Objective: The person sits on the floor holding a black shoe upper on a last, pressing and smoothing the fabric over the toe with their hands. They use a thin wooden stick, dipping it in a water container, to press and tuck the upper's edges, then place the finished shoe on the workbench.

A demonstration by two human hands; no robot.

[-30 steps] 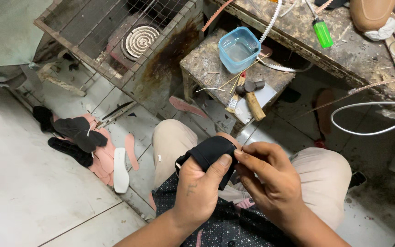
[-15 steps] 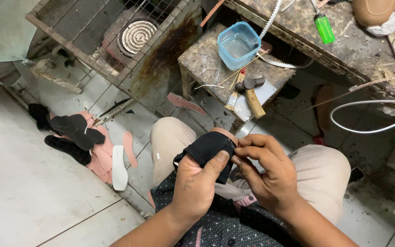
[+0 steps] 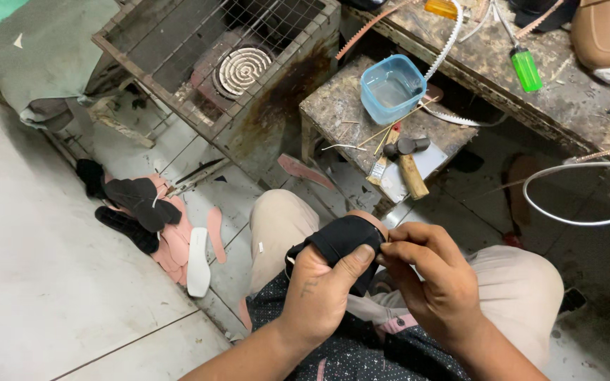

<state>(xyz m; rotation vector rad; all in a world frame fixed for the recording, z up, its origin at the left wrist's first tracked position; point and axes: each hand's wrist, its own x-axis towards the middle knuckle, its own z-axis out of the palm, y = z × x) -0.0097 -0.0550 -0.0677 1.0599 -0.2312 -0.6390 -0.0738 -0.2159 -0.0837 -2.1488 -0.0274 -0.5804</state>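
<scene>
slippage is the likely risk: the black shoe piece is gripped by the left hand while its edge is pinched by right hand fingertips, narrowly closed.

A pale tiled floor meets a rusty wire cage beside 2 grimy, glue-crusted workbenches.

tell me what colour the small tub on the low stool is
Translucent light blue tub, seen clearly in the head view.
</scene>
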